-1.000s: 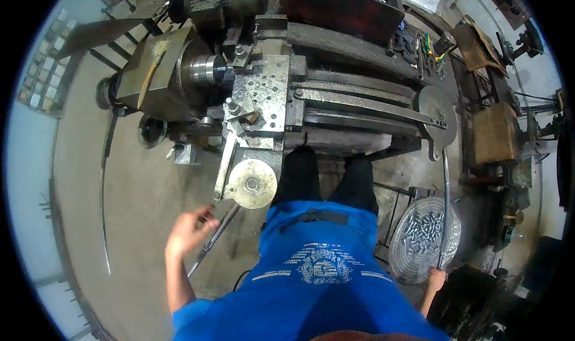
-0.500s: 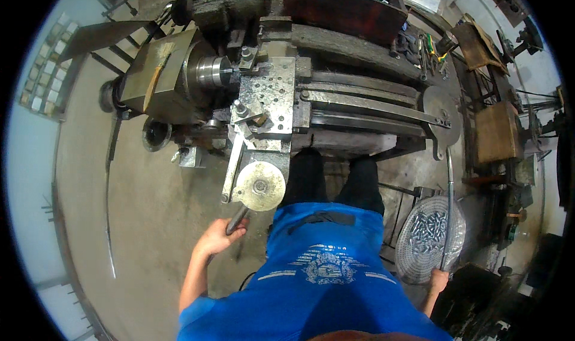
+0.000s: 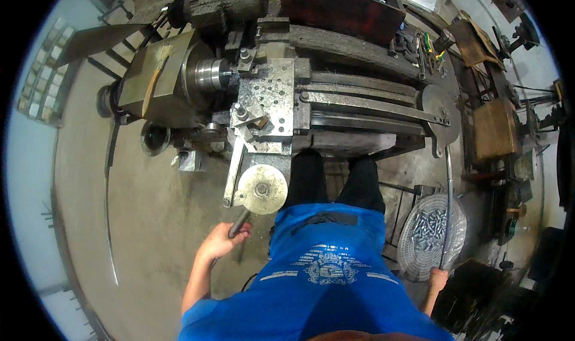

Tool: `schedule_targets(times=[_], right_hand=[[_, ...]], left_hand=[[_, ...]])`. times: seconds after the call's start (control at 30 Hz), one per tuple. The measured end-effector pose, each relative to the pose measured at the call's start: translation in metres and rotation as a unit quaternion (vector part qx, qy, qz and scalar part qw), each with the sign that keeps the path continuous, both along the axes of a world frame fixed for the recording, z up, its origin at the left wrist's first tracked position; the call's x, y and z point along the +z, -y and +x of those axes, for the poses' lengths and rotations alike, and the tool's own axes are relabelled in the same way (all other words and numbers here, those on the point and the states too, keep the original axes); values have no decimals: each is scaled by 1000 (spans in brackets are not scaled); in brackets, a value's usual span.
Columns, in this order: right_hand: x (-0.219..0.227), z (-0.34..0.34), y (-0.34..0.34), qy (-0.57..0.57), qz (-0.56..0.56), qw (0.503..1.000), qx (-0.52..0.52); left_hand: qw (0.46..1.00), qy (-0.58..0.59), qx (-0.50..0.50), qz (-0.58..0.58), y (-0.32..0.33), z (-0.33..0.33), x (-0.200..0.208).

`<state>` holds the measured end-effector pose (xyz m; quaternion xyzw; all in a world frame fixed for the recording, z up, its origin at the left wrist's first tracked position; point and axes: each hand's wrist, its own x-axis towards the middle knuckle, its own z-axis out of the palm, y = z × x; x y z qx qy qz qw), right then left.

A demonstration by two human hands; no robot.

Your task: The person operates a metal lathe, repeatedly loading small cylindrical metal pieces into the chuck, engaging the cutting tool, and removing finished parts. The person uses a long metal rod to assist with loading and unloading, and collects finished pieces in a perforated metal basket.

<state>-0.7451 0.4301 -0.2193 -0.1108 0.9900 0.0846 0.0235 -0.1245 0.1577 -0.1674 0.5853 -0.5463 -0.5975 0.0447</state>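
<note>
My left hand [image 3: 223,240] is closed around a dark lever handle [image 3: 239,222]. This lever runs up to a pale round disc [image 3: 262,189] at the near end of a small lathe's cross slide. At the far right, my right hand [image 3: 438,277] grips the lower end of a long metal lever [image 3: 450,188], which reaches up to a dark round plate [image 3: 439,110] at the end of the bed. Between them lies a drilled tool plate [image 3: 266,92] with two clamped tool holders. To its left is the shiny chuck [image 3: 211,73], with a small piece at its face.
A brush [image 3: 154,83] lies on the headstock cover. Beneath the right lever stands a round basket [image 3: 413,260] of small metal parts. A dark red bin [image 3: 341,14] behind the bed holds more parts. Several hand tools [image 3: 422,56] lie at the back right.
The left lever, the disc and my left hand sit slightly lower and farther right in the picture. Both hands keep their grips, and the right lever has hardly shifted.
</note>
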Motion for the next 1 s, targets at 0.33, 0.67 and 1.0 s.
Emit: schedule_targets(times=[0.33, 0.67, 1.0], right_hand=[[-2, 4, -1, 26, 9, 999, -40], [-9, 4, -14, 30, 1, 999, -21], [-1, 21, -9, 65, -24, 997, -38]], left_hand=[[1000, 17, -9, -16, -1, 0, -3], [999, 15, -21, -35, -1, 2, -5], [999, 15, -20, -22, 2, 0, -2]])
